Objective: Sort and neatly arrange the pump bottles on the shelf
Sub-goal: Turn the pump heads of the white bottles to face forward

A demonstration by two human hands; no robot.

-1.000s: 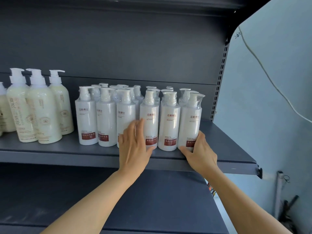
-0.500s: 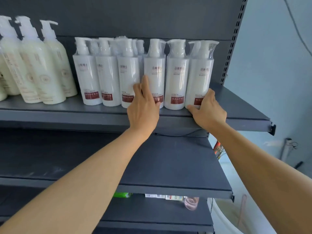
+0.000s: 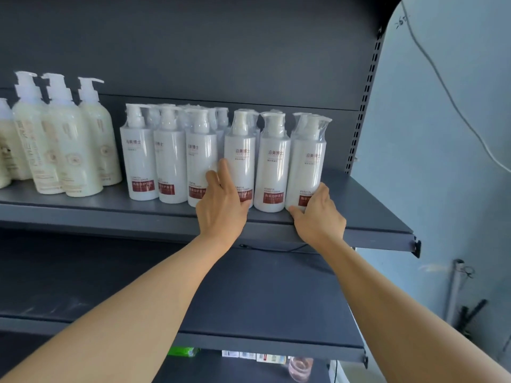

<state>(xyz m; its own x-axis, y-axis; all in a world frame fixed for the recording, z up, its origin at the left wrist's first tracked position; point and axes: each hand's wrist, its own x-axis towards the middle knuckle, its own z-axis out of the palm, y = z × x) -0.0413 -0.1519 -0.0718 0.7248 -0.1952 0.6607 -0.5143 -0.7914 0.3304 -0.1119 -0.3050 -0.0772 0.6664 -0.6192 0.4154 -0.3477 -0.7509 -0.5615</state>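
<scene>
White conditioner pump bottles (image 3: 240, 161), shrink-wrapped with red labels, crowd the shelf (image 3: 367, 214) beside cream bottles (image 3: 66, 145); left hand (image 3: 221, 208) presses flat-fingered, right hand (image 3: 318, 217) grips the end bottle (image 3: 307, 161).

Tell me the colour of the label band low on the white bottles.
Dark red, clearest in the head view on the white bottle between the hands.
</scene>
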